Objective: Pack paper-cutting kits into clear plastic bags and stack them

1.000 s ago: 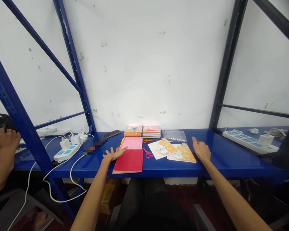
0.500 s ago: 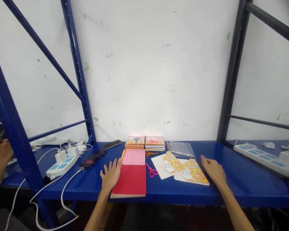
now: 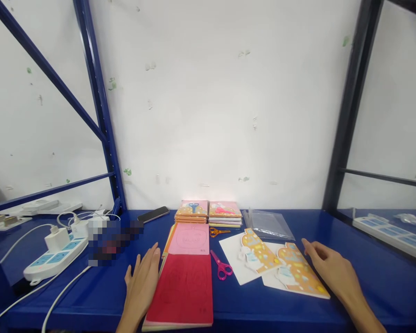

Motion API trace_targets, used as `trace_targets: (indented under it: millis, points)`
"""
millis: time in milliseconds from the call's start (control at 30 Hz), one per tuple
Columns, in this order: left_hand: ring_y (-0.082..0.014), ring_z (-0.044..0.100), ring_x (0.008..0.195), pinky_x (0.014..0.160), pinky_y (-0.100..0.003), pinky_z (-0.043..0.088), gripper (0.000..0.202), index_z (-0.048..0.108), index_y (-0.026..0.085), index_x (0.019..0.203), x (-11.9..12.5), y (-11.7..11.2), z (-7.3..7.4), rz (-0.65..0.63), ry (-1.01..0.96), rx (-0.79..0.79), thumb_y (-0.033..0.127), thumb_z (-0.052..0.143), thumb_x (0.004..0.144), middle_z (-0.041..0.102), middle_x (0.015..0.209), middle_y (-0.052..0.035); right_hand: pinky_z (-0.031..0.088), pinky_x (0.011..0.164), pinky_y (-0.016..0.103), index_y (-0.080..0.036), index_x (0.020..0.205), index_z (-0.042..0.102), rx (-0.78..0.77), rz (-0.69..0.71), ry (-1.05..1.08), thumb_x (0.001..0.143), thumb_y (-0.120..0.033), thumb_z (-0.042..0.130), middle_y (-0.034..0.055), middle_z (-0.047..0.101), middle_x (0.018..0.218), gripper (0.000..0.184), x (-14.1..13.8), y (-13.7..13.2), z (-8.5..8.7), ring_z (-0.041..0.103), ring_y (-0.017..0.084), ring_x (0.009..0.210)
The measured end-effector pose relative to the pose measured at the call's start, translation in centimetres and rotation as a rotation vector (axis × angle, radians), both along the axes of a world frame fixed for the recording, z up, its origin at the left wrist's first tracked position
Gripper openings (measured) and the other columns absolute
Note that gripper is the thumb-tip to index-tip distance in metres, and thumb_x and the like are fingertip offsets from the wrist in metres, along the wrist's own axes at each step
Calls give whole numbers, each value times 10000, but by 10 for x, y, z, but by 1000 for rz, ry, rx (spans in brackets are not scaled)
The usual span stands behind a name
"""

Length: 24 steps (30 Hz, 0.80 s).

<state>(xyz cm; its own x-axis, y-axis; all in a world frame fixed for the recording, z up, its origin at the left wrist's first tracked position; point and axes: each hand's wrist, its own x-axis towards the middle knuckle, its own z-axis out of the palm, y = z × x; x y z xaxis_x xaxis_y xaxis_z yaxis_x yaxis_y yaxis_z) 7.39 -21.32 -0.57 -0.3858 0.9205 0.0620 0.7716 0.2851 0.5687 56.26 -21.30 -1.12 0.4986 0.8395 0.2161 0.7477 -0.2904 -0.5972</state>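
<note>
Left hand (image 3: 142, 284), open, empty, beside red notebook (image 3: 179, 290); right hand (image 3: 331, 270), open, empty, near paper cutout (image 3: 298, 270); pixelated object (image 3: 114, 240), unidentifiable.

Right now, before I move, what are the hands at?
Left hand empty, beside the red notebook. Right hand empty, at the edge of the orange cut-out. Pink scissors between them.

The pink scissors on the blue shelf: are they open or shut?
Shut: the pink scissors have their two blades lying together as one narrow line.
</note>
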Motion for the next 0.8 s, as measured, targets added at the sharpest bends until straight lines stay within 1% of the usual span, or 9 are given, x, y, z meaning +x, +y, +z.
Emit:
trace_targets:
  millis: [67, 100, 167, 267, 367, 433, 600, 733, 800]
  points:
    - [-279, 177, 1586, 1277, -517, 76, 689, 394, 250, 1592, 0, 0, -1, 3, -13, 6, 497, 83, 1030, 379, 1660, -10, 449, 655, 361, -302, 792, 692, 48, -31, -12, 900, -759, 370, 34, 739, 761, 569, -13, 4, 8, 677, 302, 755]
    - [-285, 175, 1586, 1277, -523, 65, 690, 401, 250, 1588, 0, 1, -3, 2, -14, 16, 508, 93, 1027, 384, 1658, -11, 458, 664, 366, -302, 826, 698, 82, -11, -17, 901, -755, 376, 37, 749, 795, 561, -21, 8, 11, 684, 304, 773]
    - [-309, 178, 1584, 1272, -550, 55, 690, 423, 256, 1574, -1, 3, -8, -2, -12, 44, 538, 120, 1021, 405, 1648, -16, 493, 732, 375, -295, 897, 710, 152, 135, -30, 905, -715, 413, 46, 773, 886, 515, -39, 18, 16, 705, 305, 853]
    - [-334, 189, 1578, 1263, -585, 66, 694, 439, 270, 1561, -5, 6, -17, -12, -12, 84, 584, 149, 1014, 426, 1635, -23, 509, 926, 413, -268, 1103, 722, 199, 422, -97, 913, -635, 481, 78, 776, 1127, 479, -63, 29, 14, 687, 323, 1093]
    - [-332, 191, 1578, 1264, -583, 76, 700, 421, 267, 1570, -8, 8, -23, -12, -3, 88, 592, 147, 1014, 425, 1636, -29, 471, 1046, 480, -253, 1323, 661, 166, 569, -193, 902, -608, 542, 101, 711, 1326, 564, -80, 29, 7, 623, 353, 1245]
    - [-324, 194, 1577, 1266, -574, 87, 692, 400, 268, 1581, -9, 9, -25, -8, 3, 82, 570, 128, 1021, 421, 1638, -25, 447, 1083, 510, -270, 1400, 618, 167, 593, -251, 880, -610, 582, 104, 679, 1380, 622, -89, 26, 2, 592, 373, 1292]
    - [-308, 217, 1573, 1267, -575, 108, 645, 429, 293, 1561, -9, 7, -20, 2, 19, 84, 536, 156, 1029, 456, 1617, -18, 419, 1096, 588, -315, 1471, 558, 169, 517, -371, 834, -634, 626, 116, 662, 1393, 716, -108, 24, -8, 553, 429, 1331]
    - [-293, 208, 1577, 1271, -564, 91, 661, 417, 295, 1566, -7, 4, -14, -6, -26, 76, 553, 136, 1025, 467, 1609, -20, 407, 1099, 597, -267, 1457, 578, 113, 504, -430, 850, -560, 636, 145, 652, 1396, 676, -119, 27, -13, 555, 429, 1324]
    - [-304, 193, 1581, 1269, -569, 67, 674, 409, 282, 1571, -5, 2, -13, -11, -27, 79, 573, 157, 1017, 449, 1621, -26, 408, 1102, 583, -249, 1480, 555, 83, 496, -426, 864, -541, 627, 150, 642, 1408, 685, -121, 27, -15, 562, 415, 1317]
